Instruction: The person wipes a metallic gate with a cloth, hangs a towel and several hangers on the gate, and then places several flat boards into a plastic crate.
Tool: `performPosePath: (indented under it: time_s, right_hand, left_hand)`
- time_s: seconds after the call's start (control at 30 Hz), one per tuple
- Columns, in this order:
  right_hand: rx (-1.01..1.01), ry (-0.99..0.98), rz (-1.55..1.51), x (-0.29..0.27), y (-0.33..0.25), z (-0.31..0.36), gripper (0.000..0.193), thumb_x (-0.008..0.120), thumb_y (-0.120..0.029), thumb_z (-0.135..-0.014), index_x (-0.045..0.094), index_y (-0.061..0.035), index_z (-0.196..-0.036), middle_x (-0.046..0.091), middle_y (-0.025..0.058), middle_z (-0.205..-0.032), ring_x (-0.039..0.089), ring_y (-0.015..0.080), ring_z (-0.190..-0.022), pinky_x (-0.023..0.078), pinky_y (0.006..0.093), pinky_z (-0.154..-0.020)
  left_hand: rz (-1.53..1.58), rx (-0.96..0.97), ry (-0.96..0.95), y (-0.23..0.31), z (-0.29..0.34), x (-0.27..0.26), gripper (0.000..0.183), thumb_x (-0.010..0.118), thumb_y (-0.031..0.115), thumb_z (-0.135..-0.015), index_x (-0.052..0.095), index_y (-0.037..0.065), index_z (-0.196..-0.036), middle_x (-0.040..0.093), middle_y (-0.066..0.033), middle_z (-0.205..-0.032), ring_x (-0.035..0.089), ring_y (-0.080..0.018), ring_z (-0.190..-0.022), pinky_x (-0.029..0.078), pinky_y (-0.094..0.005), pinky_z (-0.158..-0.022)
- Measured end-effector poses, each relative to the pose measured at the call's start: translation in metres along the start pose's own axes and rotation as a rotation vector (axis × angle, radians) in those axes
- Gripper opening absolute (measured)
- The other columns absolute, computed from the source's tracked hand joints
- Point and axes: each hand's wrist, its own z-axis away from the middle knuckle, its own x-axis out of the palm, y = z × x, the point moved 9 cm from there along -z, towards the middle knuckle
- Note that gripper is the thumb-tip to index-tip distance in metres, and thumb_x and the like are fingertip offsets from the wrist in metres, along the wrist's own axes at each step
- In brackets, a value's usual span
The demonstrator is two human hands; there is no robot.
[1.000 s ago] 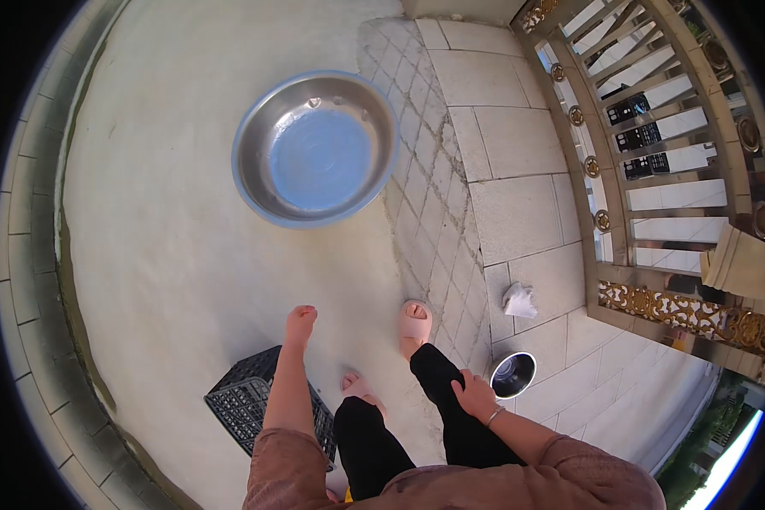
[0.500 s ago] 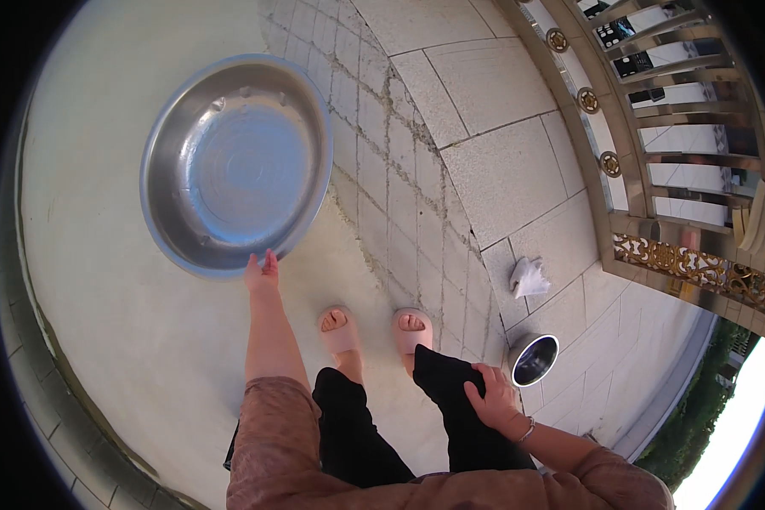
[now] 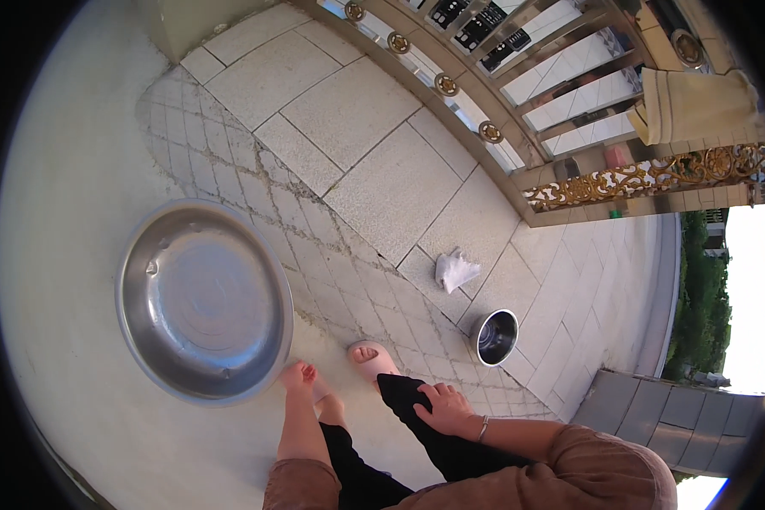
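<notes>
A wide, shallow metal basin (image 3: 204, 306) rests on the pale ground to the left. Just off its lower right rim is my left hand (image 3: 298, 376), fingers curled in, with nothing visible in them. Whether it still brushes the rim I cannot tell. My right hand (image 3: 444, 409), wearing a bracelet, lies open on the black trouser leg (image 3: 408, 399) near my right knee. To the right of that knee stands a small metal bowl (image 3: 495, 337), dark inside. A crumpled white cloth or bag (image 3: 457, 270) lies on the paving beyond the bowl.
A metal gate (image 3: 484, 93) with gold ornaments runs along the far right, a pale yellow towel (image 3: 697, 106) hanging on it. Damp-looking paving with a diamond pattern (image 3: 255, 187) borders larger stone slabs (image 3: 399, 195). A low tiled wall (image 3: 663, 421) stands at the lower right.
My view has turned toward the right, so everything sits differently in the picture. My left hand was at the basin's near rim; now it is curled beside the rim. My right hand stays on my leg.
</notes>
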Motion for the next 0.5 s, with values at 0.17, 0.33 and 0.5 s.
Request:
performPosePath:
  time_s: [0.17, 0.33, 0.5]
  right_hand:
    - [0.064, -0.055, -0.058, 0.008, 0.016, 0.034, 0.044, 0.044, -0.042, -0.077, 0.043, -0.012, -0.11, 0.049, 0.0192, -0.102, 0.048, 0.0354, -0.094, 0.041, 0.0432, -0.079]
    - [0.186, -0.16, -0.315, 0.034, 0.056, 0.083, 0.03, 0.04, -0.028, -0.078, 0.05, -0.0096, -0.1, 0.055, 0.0158, -0.098, 0.052, 0.031, -0.092, 0.041, 0.0406, -0.078]
    - [0.262, -0.127, -0.885, 0.0, 0.075, 0.142, 0.024, 0.042, -0.019, -0.075, 0.057, -0.0018, -0.081, 0.061, 0.0098, -0.068, 0.058, 0.0183, -0.057, 0.047, 0.0303, -0.057]
  left_hand:
    - [-0.383, 0.018, -0.231, -0.026, 0.117, 0.065, 0.008, 0.05, 0.012, -0.078, 0.049, 0.005, -0.079, 0.054, -0.0066, -0.07, 0.054, -0.0195, -0.058, 0.046, -0.0321, -0.05]
    - [-1.004, 0.205, -0.256, 0.007, 0.208, 0.065, 0.012, 0.051, 0.016, -0.079, 0.049, 0.004, -0.081, 0.056, -0.0085, -0.072, 0.054, -0.0162, -0.054, 0.047, -0.0282, -0.048]
    - [-1.263, 0.239, -0.171, 0.062, 0.265, 0.04, 0.009, 0.047, 0.011, -0.078, 0.049, 0.002, -0.082, 0.056, -0.0088, -0.071, 0.055, -0.0169, -0.053, 0.047, -0.0282, -0.046]
